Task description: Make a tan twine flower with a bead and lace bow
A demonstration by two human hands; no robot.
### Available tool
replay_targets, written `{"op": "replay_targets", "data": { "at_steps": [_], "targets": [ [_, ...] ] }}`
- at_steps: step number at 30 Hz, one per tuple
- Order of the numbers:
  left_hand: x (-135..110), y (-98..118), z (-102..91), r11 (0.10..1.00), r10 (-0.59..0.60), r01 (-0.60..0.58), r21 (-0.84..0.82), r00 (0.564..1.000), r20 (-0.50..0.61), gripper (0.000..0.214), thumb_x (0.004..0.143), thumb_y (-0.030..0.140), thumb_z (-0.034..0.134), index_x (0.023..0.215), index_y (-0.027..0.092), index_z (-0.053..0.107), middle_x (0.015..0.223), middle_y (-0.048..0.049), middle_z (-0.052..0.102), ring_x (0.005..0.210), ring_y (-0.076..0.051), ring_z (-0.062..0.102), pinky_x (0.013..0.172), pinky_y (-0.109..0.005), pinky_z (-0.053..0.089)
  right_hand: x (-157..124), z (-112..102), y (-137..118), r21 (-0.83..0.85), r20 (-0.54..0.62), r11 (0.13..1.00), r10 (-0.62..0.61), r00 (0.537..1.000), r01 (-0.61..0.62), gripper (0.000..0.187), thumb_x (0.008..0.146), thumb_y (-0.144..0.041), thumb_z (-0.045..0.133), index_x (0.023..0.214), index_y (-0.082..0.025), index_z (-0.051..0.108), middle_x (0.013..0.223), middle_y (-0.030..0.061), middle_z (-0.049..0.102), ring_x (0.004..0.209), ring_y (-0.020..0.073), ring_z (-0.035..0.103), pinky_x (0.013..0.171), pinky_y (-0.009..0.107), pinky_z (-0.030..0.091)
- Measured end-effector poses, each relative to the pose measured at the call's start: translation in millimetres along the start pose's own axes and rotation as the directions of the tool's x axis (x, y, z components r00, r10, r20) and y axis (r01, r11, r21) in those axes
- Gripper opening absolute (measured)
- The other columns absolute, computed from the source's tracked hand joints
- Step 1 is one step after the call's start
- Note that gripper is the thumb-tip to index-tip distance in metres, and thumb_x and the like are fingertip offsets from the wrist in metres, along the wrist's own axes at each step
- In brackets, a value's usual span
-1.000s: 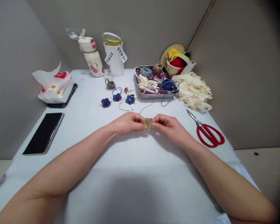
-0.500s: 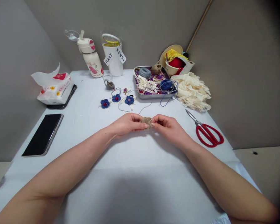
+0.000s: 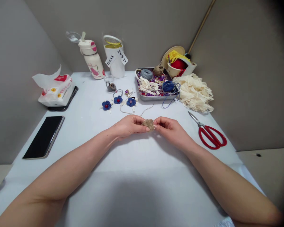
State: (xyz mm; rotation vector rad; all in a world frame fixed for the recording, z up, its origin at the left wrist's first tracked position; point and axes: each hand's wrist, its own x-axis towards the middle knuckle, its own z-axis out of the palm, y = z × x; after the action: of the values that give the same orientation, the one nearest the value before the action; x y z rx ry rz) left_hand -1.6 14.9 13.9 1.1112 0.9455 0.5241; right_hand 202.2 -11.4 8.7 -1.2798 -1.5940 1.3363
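Observation:
A small tan burlap flower (image 3: 149, 124) sits between both hands at the middle of the white table (image 3: 137, 176). My left hand (image 3: 128, 125) pinches its left side with closed fingers. From the right, my right hand (image 3: 170, 128) pinches the other side, fingers closed too. Three finished blue fabric flowers (image 3: 118, 100) lie just beyond the hands, with a thin cord (image 3: 142, 111) trailing near them.
Red-handled scissors (image 3: 209, 134) lie to the right. A metal tray (image 3: 156, 96) of yarn and lace, a cream lace heap (image 3: 195, 92), a bowl of red and yellow yarn (image 3: 178, 64), a bottle (image 3: 92, 60) and white container (image 3: 115, 61) stand behind. Phone (image 3: 44, 136) and tissue pack (image 3: 55, 90) lie left.
Both hands stay pinched on the burlap flower, which has turned slightly between the fingers. The view has shifted a little; nothing else moved.

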Motion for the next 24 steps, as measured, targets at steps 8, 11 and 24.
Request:
{"op": "replay_targets", "data": {
  "at_steps": [8, 11, 24],
  "targets": [
    [2, -2, 3.3, 0.998, -0.007, 0.003, -0.059, 0.998, -0.068, 0.023, 0.061, 0.026, 0.084, 0.076, 0.014, 0.071, 0.068, 0.0004, 0.063, 0.061, -0.009, 0.052, 0.063, -0.025, 0.041, -4, 8, 4, -0.161, -0.154, 0.983, -0.119, 0.981, 0.094, 0.01, 0.084, -0.025, 0.058, 0.089, -0.019, 0.065, 0.085, 0.0016, 0.067, 0.077, 0.0155, 0.06, 0.073, 0.029, 0.045],
    [2, -2, 4.6, 0.996, 0.003, -0.011, -0.089, 0.996, -0.091, 0.023, 0.061, 0.027, 0.084, 0.074, 0.014, 0.07, 0.068, -0.0002, 0.063, 0.064, -0.009, 0.054, 0.066, -0.026, 0.042, -7, 10, 2, -0.225, -0.2, 0.963, -0.197, 0.96, 0.151, 0.01, 0.085, -0.024, 0.058, 0.092, -0.02, 0.065, 0.087, 0.0022, 0.07, 0.078, 0.0159, 0.062, 0.075, 0.03, 0.047],
    [4, -11, 11.8, 0.997, 0.083, -0.083, 0.007, 0.981, -0.175, 0.022, 0.064, 0.032, 0.081, 0.069, 0.014, 0.07, 0.064, -0.0001, 0.058, 0.059, -0.009, 0.048, 0.06, -0.026, 0.038, -12, 5, -5, -0.648, -0.143, 0.682, -0.546, 0.825, 0.339, 0.018, 0.092, -0.023, 0.052, 0.107, -0.019, 0.06, 0.107, 0.011, 0.065, 0.097, 0.0229, 0.061, 0.085, 0.038, 0.046]
  ]
}}
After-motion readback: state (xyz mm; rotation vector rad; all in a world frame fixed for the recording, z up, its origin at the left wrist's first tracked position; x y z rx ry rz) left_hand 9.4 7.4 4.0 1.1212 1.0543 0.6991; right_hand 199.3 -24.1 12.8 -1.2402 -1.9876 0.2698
